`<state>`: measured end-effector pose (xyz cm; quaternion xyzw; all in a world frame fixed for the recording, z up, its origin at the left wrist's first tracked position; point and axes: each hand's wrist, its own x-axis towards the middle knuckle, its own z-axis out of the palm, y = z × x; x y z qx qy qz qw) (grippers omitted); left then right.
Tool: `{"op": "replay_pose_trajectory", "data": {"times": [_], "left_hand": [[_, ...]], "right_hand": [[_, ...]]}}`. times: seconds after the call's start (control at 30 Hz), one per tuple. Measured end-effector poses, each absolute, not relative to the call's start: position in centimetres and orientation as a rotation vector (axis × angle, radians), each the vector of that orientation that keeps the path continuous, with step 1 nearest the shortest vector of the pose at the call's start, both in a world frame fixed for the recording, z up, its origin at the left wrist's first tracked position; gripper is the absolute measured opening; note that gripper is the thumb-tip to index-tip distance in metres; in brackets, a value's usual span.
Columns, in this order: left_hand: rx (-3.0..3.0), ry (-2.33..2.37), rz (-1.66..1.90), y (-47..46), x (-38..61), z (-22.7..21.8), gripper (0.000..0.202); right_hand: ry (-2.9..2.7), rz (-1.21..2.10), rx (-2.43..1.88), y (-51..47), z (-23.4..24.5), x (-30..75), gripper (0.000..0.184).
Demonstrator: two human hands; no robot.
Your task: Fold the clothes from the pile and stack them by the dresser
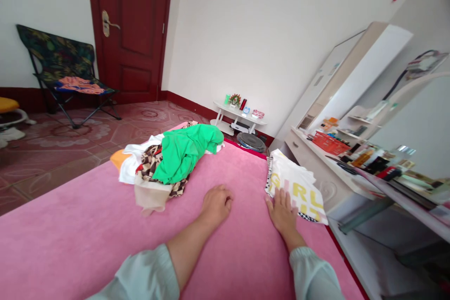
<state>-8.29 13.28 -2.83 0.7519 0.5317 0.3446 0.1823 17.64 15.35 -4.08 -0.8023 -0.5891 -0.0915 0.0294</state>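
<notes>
My left hand (215, 205) rests on the pink bed cover (87, 239), its fingers curled under and nothing visible in them. My right hand (281, 209) lies flat with fingers stretched out, its fingertips on the near edge of a folded white shirt (296, 185) with yellow letters, which sits at the bed's right edge. A pile of clothes (168, 161) topped by a green garment (185, 147) lies further up the bed, left of both hands.
A white dressing table (326, 183) with a red basket (329, 143), bottles and a mirror stands to the right. A small white shelf (239, 119) and a round black device (251, 141) sit by the far wall. A folding chair (63, 72) stands by the red door (130, 28).
</notes>
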Motion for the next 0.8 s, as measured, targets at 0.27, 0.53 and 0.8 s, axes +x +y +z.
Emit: {"op": "replay_pose_trajectory", "data": {"times": [0.27, 0.53, 0.8], "left_hand": [[2.130, 1.506, 0.998, 13.5, -9.0, -1.1, 0.022], [1.925, 2.222, 1.472, 15.2, -19.6, 5.7, 0.040], [1.755, 2.520, 1.074, 15.7, -23.0, 3.8, 0.035]], "right_hand": [[-1.852, -0.066, -2.448, 11.7, -3.8, 9.8, 0.062], [-1.870, -0.058, -2.284, 10.8, -4.1, 9.8, 0.058], [-1.858, 0.013, -2.149, 11.0, -4.2, 10.6, 0.057]]}}
